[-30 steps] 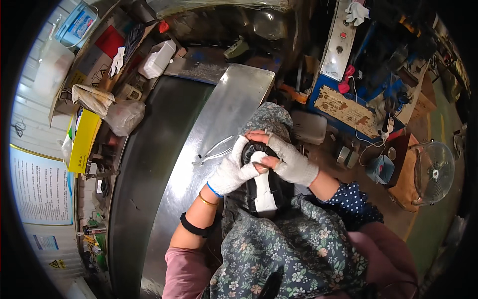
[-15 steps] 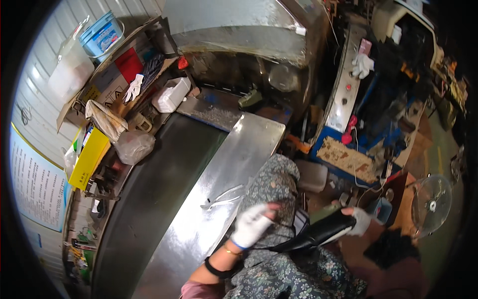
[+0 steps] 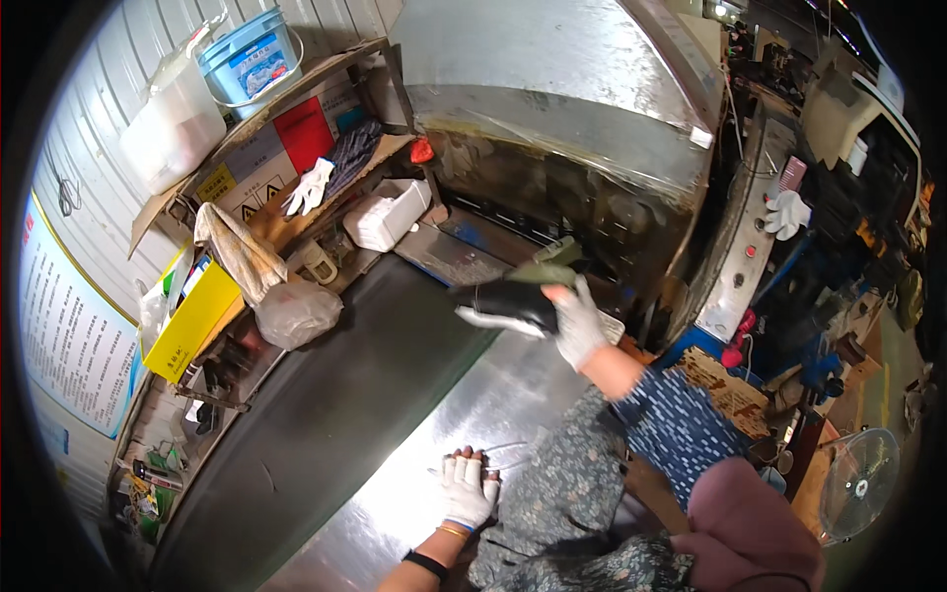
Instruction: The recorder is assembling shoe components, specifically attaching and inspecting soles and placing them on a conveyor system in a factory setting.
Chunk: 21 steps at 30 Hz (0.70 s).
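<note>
My right hand [image 3: 580, 324], in a white glove with bare fingertips, grips a black shoe [image 3: 508, 300] with a white sole edge. A green piece, apparently a shoe last [image 3: 543, 275], sticks out of the shoe by my fingers. I hold the shoe tilted on its side above the far end of the shiny metal tabletop [image 3: 395, 474]. My left hand [image 3: 467, 490], gloved the same way, rests palm down on that metal with fingers spread. Thin white strips [image 3: 508, 454] lie on the metal just beyond its fingers.
A dark conveyor belt [image 3: 326, 414] runs along the left, leading to a metal-hooded machine [image 3: 552, 128]. Shelving beside it holds a blue bucket [image 3: 252, 64], a white jug [image 3: 176, 123] and a yellow box [image 3: 192, 321]. At right stand a control panel [image 3: 742, 237] and a fan [image 3: 860, 486].
My right hand has carried the black shoe from my lap's right side forward and left, over the tabletop. My left hand has come down onto the metal. The view has shifted.
</note>
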Available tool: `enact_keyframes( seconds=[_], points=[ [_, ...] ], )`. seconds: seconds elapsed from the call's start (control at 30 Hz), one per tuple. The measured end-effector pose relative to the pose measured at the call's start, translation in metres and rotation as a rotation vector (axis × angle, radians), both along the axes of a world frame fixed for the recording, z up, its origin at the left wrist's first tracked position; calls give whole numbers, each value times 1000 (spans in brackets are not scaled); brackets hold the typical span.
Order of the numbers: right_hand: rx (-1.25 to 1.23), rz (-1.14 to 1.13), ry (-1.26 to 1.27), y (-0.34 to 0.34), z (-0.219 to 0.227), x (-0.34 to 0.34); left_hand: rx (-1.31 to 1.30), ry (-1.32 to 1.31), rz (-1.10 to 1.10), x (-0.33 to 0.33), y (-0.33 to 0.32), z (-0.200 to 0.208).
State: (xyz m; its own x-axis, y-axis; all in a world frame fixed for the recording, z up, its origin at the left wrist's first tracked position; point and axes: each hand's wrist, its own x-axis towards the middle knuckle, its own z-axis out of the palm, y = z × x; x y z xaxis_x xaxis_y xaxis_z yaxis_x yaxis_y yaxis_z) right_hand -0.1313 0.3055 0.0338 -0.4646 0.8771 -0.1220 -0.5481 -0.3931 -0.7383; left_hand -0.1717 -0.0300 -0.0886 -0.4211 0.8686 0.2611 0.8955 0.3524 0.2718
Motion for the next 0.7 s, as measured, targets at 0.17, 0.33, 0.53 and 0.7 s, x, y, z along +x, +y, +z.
enact_keyframes(
  seconds=[0.17,0.33,0.53,0.7],
  points=[
    [727,-155,-913,86,-15,-116,41,-37,-47,1,8,-1],
    [1264,210,-1796,134,-35,-121,17,-54,-24,-5,3,2],
    [1042,207,-1712,165,-71,-76,-6,-91,-28,-8,6,0],
    [1290,228,-1717,215,-80,-23,-21,-71,-26,-7,13,5]
  ],
)
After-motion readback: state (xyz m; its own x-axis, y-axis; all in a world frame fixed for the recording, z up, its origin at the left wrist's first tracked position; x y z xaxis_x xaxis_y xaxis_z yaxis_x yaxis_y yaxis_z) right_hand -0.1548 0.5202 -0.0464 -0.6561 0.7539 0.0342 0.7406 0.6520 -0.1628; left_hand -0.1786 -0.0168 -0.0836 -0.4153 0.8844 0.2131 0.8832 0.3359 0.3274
